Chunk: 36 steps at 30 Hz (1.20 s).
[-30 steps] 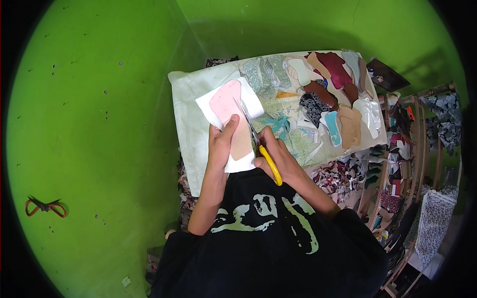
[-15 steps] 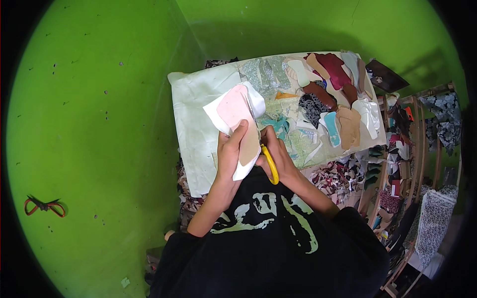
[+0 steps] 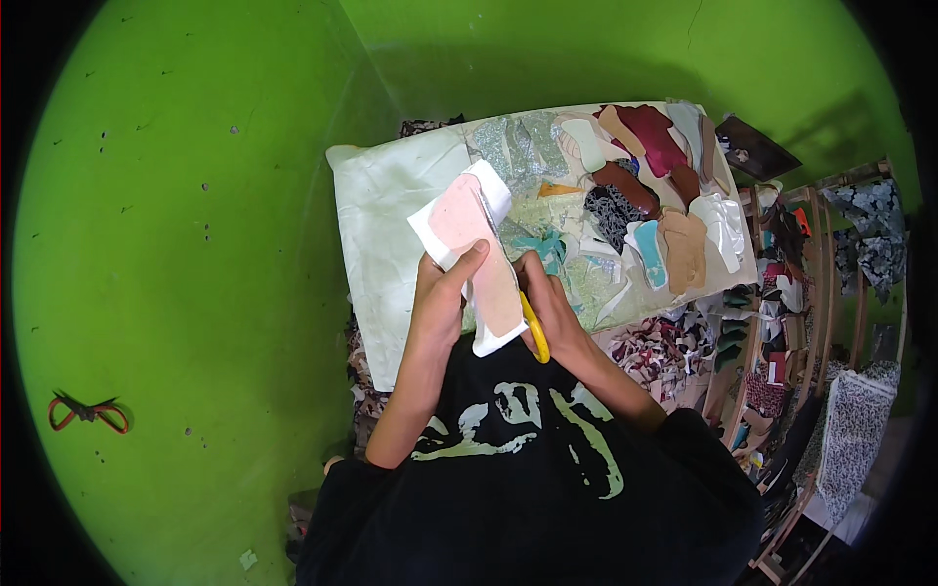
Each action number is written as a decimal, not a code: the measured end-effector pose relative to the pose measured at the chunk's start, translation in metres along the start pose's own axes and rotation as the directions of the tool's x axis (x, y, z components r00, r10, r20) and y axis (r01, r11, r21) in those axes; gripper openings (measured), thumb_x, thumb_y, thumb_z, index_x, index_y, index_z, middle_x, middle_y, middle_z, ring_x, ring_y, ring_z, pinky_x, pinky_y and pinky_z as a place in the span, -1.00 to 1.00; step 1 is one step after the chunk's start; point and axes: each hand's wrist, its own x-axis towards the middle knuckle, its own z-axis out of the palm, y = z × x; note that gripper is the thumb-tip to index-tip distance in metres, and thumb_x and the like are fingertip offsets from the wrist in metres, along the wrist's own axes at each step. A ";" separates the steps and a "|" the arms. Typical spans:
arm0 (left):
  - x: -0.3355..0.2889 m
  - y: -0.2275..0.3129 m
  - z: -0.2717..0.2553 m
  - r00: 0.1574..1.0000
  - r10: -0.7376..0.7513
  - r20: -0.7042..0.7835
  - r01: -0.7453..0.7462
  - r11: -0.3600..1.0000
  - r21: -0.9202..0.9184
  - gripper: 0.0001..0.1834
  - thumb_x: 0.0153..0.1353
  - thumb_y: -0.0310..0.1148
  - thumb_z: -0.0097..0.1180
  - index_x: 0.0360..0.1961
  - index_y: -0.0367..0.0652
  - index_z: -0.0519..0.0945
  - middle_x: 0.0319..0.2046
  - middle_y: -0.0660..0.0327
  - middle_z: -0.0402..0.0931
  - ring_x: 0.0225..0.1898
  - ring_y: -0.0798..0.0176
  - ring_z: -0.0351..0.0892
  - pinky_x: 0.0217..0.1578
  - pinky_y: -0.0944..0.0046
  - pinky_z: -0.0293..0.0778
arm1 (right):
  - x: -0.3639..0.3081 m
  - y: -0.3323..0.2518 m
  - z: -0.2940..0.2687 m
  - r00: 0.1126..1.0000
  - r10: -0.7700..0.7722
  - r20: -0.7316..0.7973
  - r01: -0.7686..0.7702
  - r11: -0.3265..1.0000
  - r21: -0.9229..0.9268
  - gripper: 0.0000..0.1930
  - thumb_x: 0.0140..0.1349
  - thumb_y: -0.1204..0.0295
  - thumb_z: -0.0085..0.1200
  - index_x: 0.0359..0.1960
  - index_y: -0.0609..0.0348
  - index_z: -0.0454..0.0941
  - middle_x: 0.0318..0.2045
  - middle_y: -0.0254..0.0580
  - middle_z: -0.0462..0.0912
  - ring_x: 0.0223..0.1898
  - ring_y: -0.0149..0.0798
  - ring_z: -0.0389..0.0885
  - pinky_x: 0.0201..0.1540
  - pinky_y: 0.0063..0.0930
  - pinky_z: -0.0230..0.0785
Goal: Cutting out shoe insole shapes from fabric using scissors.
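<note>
My left hand (image 3: 445,290) grips a pinkish-tan insole (image 3: 493,293) together with a sheet of white material (image 3: 427,227) behind it, the thumb pressed on the insole's face. White margin sticks out past the insole at its upper left, top and lower end. My right hand (image 3: 547,301) is closed on yellow-handled scissors (image 3: 535,330) at the insole's right edge. The scissor blades are mostly hidden behind the insole and fingers. Both hands hold the work above the near edge of the table.
A table (image 3: 396,215) with a pale cover carries insoles and scraps, among them a maroon piece (image 3: 653,137), a turquoise insole (image 3: 649,256) and tan insoles (image 3: 684,252). Cuttings (image 3: 660,356) lie below it. A wooden rack (image 3: 826,293) stands right; red-handled scissors (image 3: 88,411) hang on the green wall.
The insole and white sheet have tilted slightly in my left hand, its lower end shifting right and down. White margin along the lower right looks narrower. The right hand stays about where it was.
</note>
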 end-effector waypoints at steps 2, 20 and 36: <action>0.005 0.002 -0.005 0.994 0.098 0.054 -0.105 0.983 0.149 -0.51 0.23 -0.34 0.29 0.12 -0.36 0.48 -0.12 0.15 0.61 -0.11 0.32 0.60 -0.07 0.31 0.50 | 0.000 -0.010 -0.005 0.997 0.068 0.044 -0.070 0.996 0.045 -0.63 0.09 0.61 0.11 -0.09 0.26 0.24 -0.41 0.13 0.49 -0.44 0.29 0.49 -0.36 -0.09 0.33; 0.014 -0.003 0.008 0.961 0.275 -0.016 -0.276 0.958 -0.074 -0.71 0.25 -0.40 0.30 -0.29 -0.13 0.35 -0.36 0.25 0.49 -0.35 0.46 0.46 -0.31 0.39 0.44 | -0.003 -0.002 0.006 0.997 -0.063 0.045 0.068 0.990 -0.123 -0.45 0.08 0.50 0.19 0.10 0.36 0.24 -0.23 0.20 0.48 -0.20 0.35 0.56 -0.16 -0.09 0.45; -0.009 -0.008 0.026 0.981 0.194 -0.031 -0.196 0.969 -0.151 -0.76 0.32 -0.36 0.18 -0.27 -0.06 0.32 -0.36 0.27 0.43 -0.34 0.42 0.44 -0.30 0.37 0.41 | 0.007 -0.006 -0.002 0.987 0.142 0.080 -0.152 0.978 0.145 -0.66 0.31 0.25 0.06 -0.17 0.16 0.18 -0.32 0.09 0.64 -0.25 -0.11 0.71 -0.25 -0.29 0.48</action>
